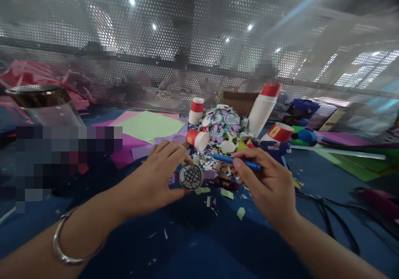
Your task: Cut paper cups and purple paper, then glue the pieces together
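My left hand point(158, 175) grips a round white paper-cup bottom point(191, 176) by its edge, thumb below and fingers above. A dark grid pattern covers its face, and purple paper pieces stick out at its sides. In my right hand point(268, 183) is a blue marker point(246, 161), pinched between thumb and fingers, its narrow end pointing left, above and to the right of the disc. Beyond both hands lies a pile of similar patterned cup bottoms point(216, 131) with purple and teal paper pieces. A red and white paper cup point(197, 139) lies tipped at the pile's front.
Paper scraps point(227, 193) litter the blue table point(199, 245). Coloured sheets point(148, 125) lie at the back left, near a clear jar point(56, 108). A tall tilted stack of paper cups point(263, 110) stands at the back right. Black cords point(326, 212) lie right. Perforated metal panelling point(199, 33) rises behind.
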The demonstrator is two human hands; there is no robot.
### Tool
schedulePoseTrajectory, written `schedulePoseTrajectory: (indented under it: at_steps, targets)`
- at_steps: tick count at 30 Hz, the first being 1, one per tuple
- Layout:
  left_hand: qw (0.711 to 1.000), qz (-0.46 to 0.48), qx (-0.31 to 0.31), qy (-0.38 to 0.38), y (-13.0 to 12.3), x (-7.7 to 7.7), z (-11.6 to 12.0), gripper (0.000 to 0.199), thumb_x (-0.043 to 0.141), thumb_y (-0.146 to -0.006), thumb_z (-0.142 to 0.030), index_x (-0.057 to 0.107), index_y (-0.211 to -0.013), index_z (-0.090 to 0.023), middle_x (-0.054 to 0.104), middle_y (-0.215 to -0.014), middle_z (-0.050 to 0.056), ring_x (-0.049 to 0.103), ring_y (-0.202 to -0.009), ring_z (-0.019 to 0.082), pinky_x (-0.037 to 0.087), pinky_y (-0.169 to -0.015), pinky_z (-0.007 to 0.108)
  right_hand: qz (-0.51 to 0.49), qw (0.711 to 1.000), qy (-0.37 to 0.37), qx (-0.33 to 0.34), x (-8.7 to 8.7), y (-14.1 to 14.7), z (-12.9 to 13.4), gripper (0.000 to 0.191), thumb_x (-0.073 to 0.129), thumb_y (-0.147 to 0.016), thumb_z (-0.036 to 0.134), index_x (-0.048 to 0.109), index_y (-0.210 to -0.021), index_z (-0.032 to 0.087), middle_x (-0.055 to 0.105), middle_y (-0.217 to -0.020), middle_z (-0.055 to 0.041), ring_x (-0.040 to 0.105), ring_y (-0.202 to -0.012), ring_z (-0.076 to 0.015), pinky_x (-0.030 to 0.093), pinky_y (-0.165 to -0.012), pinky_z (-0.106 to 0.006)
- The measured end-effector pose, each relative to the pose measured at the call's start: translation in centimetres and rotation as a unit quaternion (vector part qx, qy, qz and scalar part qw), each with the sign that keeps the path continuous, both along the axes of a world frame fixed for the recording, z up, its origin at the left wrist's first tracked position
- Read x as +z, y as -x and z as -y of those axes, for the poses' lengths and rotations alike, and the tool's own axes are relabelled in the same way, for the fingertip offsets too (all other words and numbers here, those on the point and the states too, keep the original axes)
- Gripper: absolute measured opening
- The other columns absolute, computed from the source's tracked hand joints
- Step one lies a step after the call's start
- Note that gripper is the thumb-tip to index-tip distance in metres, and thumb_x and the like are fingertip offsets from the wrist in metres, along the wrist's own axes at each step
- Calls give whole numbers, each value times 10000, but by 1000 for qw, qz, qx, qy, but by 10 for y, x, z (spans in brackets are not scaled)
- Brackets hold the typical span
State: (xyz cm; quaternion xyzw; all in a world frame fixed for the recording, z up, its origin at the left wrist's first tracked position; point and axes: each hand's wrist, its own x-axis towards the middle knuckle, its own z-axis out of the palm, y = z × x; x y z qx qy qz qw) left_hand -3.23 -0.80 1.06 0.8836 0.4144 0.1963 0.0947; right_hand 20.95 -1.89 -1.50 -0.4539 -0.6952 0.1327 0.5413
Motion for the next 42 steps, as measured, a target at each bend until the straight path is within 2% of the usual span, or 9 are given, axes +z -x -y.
schedulePoseTrajectory:
  at_steps: [7, 15, 18, 21, 28, 34, 38, 40, 42]
  targets:
    - [997, 11, 78, 23, -12, -1, -15, 372, 696, -745, -386, 533, -1033, -218, 558, -1117, 74, 438, -1081, 298, 332, -950, 458, -36, 999, 4, 9, 5, -8, -4, 82, 615, -857, 222, 661, -915, 187, 671, -814, -31, 670, -728, -172, 551, -588, -265]
    - [994, -16, 100, -33, -38, 4, -40, 455, 691, -743, -409, 555, -1103, -166, 534, -1088, 111, 435, -1062, 328, 350, -914, 484, -92, 995, -32, -24, 10, -20, -10, 88, 607, -880, 213, 651, -949, 180, 647, -766, -11, 627, -631, -134, 532, -582, -265]
    - [991, 1, 92, -96, -53, 16, -68, 486, 687, -751, -443, 563, -1138, -177, 518, -1135, 109, 449, -1105, 328, 345, -960, 477, -91, 994, -48, -36, 11, -19, -9, 76, 611, -877, 221, 659, -927, 188, 657, -795, -17, 642, -665, -143, 537, -603, -273]
    - [980, 16, 125, -151, -70, 29, -104, 470, 723, -735, -393, 578, -1134, -193, 547, -1100, 87, 484, -1075, 297, 381, -946, 426, -87, 994, -60, -42, 11, -17, -9, 69, 602, -880, 222, 659, -913, 201, 662, -792, -16, 651, -683, -151, 528, -595, -272]
    - [974, 8, 135, -183, -114, 55, -180, 506, 751, -716, -369, 590, -1165, -200, 559, -1136, 109, 472, -1128, 330, 363, -962, 458, -40, 996, -72, -38, 8, -18, -14, 75, 573, -887, 205, 642, -915, 215, 641, -764, -2, 610, -627, -130, 488, -586, -269]
    - [973, -18, 132, -189, -138, 56, -226, 435, 709, -747, -351, 635, -1145, -193, 604, -1166, 131, 464, -1157, 370, 333, -968, 495, -3, 998, -52, -31, 8, -20, -21, 80, 552, -883, 197, 632, -882, 202, 628, -735, 11, 575, -614, -115, 445, -576, -253]
    - [973, -29, 129, -191, -140, 52, -236, 410, 614, -817, -277, 608, -1221, -206, 665, -1122, 113, 491, -1142, 353, 312, -980, 505, 8, 999, -36, -28, 9, -21, -24, 81, 551, -872, 200, 629, -849, 195, 622, -712, 17, 557, -599, -107, 434, -581, -246]
    - [971, -27, 132, -196, -134, 54, -230, 404, 587, -822, -227, 603, -1225, -211, 667, -1147, 104, 493, -1150, 339, 307, -984, 495, 13, 999, -29, -18, 11, -21, -24, 84, 545, -867, 194, 623, -834, 191, 626, -722, 12, 567, -620, -109, 435, -593, -242]
    - [970, -24, 137, -200, -125, 60, -218, 312, 560, -832, -217, 646, -1132, -210, 678, -1108, 93, 511, -1128, 322, 316, -973, 481, 18, 1000, -11, -1, 11, -20, -25, 87, 541, -864, 192, 619, -825, 190, 620, -711, 11, 566, -620, -110, 433, -591, -238]
